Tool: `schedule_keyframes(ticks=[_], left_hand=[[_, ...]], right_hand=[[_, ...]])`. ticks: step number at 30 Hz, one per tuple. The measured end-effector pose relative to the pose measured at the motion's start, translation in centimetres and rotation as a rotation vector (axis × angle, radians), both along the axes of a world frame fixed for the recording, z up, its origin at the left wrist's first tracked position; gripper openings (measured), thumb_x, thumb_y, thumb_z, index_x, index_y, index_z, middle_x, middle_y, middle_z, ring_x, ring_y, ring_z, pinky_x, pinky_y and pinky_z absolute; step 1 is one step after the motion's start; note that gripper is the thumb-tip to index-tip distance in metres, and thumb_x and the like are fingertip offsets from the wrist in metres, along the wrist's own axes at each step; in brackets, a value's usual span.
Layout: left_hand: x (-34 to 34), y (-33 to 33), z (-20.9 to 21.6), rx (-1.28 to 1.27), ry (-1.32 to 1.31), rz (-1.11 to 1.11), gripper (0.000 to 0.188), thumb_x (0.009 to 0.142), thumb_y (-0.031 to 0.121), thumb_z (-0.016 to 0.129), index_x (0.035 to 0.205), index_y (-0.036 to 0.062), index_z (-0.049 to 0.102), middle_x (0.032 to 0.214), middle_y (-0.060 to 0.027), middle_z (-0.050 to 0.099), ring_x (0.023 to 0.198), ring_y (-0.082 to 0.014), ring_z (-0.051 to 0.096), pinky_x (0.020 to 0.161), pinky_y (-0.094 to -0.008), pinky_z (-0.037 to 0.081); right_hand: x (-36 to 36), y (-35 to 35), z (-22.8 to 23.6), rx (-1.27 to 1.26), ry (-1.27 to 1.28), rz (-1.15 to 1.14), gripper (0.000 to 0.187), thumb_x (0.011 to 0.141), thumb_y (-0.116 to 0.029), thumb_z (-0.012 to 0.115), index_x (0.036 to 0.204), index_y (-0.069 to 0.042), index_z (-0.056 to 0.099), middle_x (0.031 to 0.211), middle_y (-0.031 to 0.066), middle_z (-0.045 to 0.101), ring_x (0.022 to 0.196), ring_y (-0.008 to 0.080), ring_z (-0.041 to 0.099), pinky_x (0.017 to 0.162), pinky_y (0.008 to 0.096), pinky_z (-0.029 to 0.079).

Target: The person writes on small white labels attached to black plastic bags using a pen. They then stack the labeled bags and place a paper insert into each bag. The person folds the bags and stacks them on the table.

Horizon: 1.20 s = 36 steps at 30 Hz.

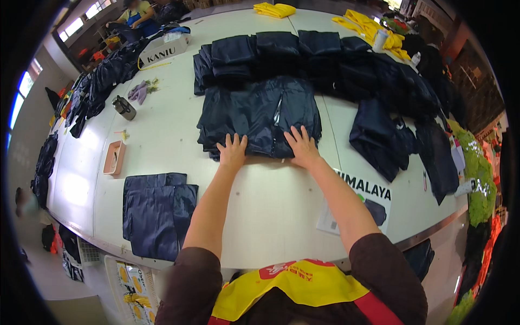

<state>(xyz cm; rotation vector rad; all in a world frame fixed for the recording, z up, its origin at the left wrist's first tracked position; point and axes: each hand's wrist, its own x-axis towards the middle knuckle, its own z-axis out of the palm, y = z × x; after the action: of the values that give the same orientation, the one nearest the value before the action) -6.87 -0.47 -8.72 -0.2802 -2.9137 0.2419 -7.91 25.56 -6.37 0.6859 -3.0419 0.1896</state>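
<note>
A stack of folded dark navy garments (pixel 244 111) with a slight sheen lies in front of me on the white table. My left hand (pixel 233 153) rests on its near edge at the left, fingers spread over the top layer. On the near right corner, my right hand (pixel 302 146) lies with its fingers apart too. Both thumbs point inward, and neither hand grips anything. Just behind this stack, a long row of folded navy garments (pixel 233 50) runs across the table and curves off to the right.
To the left are a smaller folded navy pile (pixel 154 216), a pink tray (pixel 114 157), a dark bottle (pixel 124 108) and a white box (pixel 163 51). Loose navy pieces (pixel 379 138) and a printed bag (pixel 365 197) lie right. Yellow fabric (pixel 374 30) is far right; a person (pixel 142 19) works far left.
</note>
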Motion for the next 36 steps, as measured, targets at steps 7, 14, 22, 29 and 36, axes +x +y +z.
schedule_keyframes(ticks=[7, 14, 22, 29, 36], left_hand=[[1.6, 0.2, 0.0, 0.012, -0.105, -0.037, 0.042, 0.088, 0.016, 0.048, 0.130, 0.0183, 0.047, 0.128, -0.0070, 0.050, 0.123, -0.0332, 0.044, 0.084, -0.0585, 0.043], [6.9, 0.6, 2.9, -0.007, 0.099, -0.151, 0.046, 0.075, 0.027, 0.068, 0.117, 0.0153, 0.055, 0.115, -0.0056, 0.057, 0.115, -0.0251, 0.050, 0.097, -0.0580, 0.031], [17.4, 3.6, 2.6, 0.184, 0.195, -0.429, 0.014, 0.076, 0.012, 0.055, 0.087, 0.0068, 0.062, 0.103, -0.0067, 0.061, 0.108, -0.0232, 0.054, 0.093, -0.0427, 0.039], [32.1, -0.6, -0.5, 0.218, -0.214, -0.159, 0.027, 0.077, 0.006, 0.052, 0.102, 0.0062, 0.061, 0.122, -0.0105, 0.058, 0.121, -0.0248, 0.047, 0.097, -0.0445, 0.037], [31.3, 0.8, 4.0, 0.714, -0.455, 0.122, 0.026, 0.078, 0.008, 0.055, 0.101, 0.0055, 0.067, 0.112, -0.0166, 0.062, 0.104, -0.0319, 0.059, 0.085, -0.0387, 0.047]], right_hand=[[9.2, 6.2, 2.3, -0.384, 0.018, -0.017, 0.081, 0.072, -0.026, 0.073, 0.139, -0.005, 0.031, 0.146, 0.0190, 0.026, 0.136, 0.0381, 0.020, 0.107, 0.0498, 0.026], [26.1, 20.5, 3.7, -0.011, -0.343, -0.254, 0.081, 0.068, -0.027, 0.075, 0.134, 0.001, 0.036, 0.143, 0.0233, 0.030, 0.134, 0.0385, 0.026, 0.108, 0.0470, 0.023], [30.4, 24.7, -0.6, 0.062, -0.255, -0.156, 0.069, 0.076, -0.021, 0.070, 0.133, 0.002, 0.038, 0.142, 0.0235, 0.031, 0.132, 0.0398, 0.029, 0.106, 0.0469, 0.029], [29.8, 25.8, -0.7, 0.049, -0.189, -0.059, 0.033, 0.084, -0.016, 0.060, 0.114, -0.003, 0.054, 0.117, 0.0197, 0.054, 0.107, 0.0356, 0.053, 0.088, 0.0393, 0.045], [30.8, 24.8, -0.7, -0.123, 0.049, -0.106, 0.006, 0.081, -0.015, 0.063, 0.084, -0.010, 0.061, 0.076, 0.0061, 0.063, 0.069, 0.0286, 0.061, 0.058, 0.0376, 0.049]])
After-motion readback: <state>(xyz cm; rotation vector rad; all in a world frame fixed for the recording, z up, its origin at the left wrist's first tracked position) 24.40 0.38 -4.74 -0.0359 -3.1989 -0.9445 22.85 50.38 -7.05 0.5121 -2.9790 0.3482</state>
